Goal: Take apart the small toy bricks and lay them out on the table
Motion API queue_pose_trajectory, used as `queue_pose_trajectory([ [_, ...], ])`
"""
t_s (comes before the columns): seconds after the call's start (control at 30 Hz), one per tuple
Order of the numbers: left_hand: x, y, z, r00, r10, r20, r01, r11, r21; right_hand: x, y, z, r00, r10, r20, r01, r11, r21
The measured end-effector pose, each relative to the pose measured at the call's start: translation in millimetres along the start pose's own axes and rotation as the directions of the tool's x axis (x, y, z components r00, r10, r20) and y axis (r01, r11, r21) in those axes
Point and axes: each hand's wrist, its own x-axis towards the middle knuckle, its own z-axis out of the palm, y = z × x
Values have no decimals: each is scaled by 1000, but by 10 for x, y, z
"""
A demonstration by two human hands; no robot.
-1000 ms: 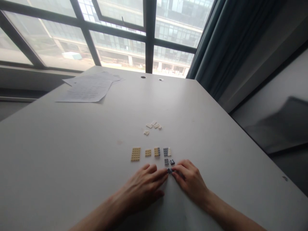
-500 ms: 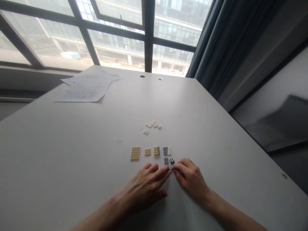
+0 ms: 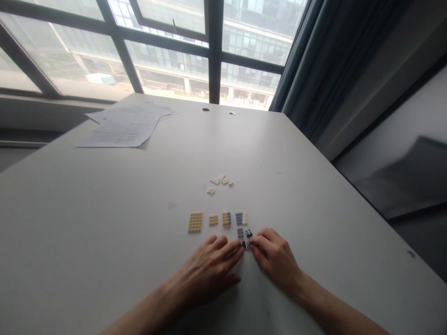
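Small dark and grey bricks [image 3: 245, 244] lie on the white table between my two hands. My left hand [image 3: 213, 263] touches them from the left with its fingertips, its thumb held apart below. On the right, my right hand [image 3: 279, 253] has thumb and forefinger pinched at the bricks' right side. Just above sit a grey studded brick [image 3: 240, 232] and a dark blue brick [image 3: 248, 233]. A row behind them holds a large tan plate [image 3: 195, 223], a small tan plate [image 3: 213, 220], a tan and grey piece [image 3: 226, 218] and a grey and white piece [image 3: 240, 218].
Several loose white pieces [image 3: 222, 179] lie farther back on the white table [image 3: 122, 209], with a small white piece [image 3: 211, 191] nearer. Printed papers [image 3: 122, 128] cover the back left. Two round holes are near the far edge, before the window.
The fingertips of my left hand have drawn slightly left, and more of the small dark brick between my hands shows. The whole view has shifted slightly.
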Motion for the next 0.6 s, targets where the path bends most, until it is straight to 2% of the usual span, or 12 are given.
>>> queue_pose_trajectory([
  [0.6,-1,-2,-3,1000,1,12,-1,1000,-14,19,-5,-4,1000,19,-4,-19,1000,-10],
])
